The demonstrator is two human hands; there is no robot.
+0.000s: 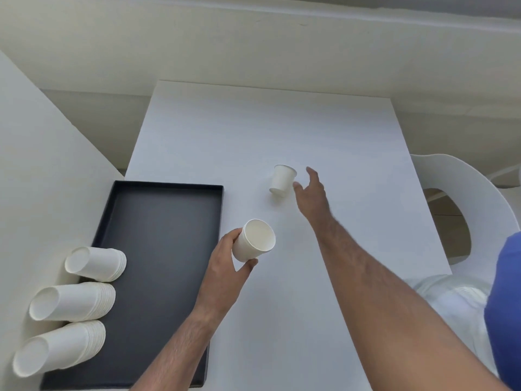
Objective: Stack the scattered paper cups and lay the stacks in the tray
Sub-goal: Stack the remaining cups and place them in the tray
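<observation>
My left hand [225, 256] grips a white paper cup [253, 240] just right of the black tray [158, 235], the cup's mouth tilted up and to the right. A second white cup [282, 179] stands upright on the white table [282, 131]. My right hand [311, 190] reaches toward it with fingers spread, just right of the cup and apart from it. Three stacks of cups lie on their sides along the tray's left edge: the far stack [97, 263], the middle stack [74, 301] and the near stack [60, 347].
A white chair [462, 193] stands past the table's right edge. A white wall or panel [42, 165] rises to the left of the tray. White clothing [451, 300] and a blue sleeve [504, 306] are at the lower right.
</observation>
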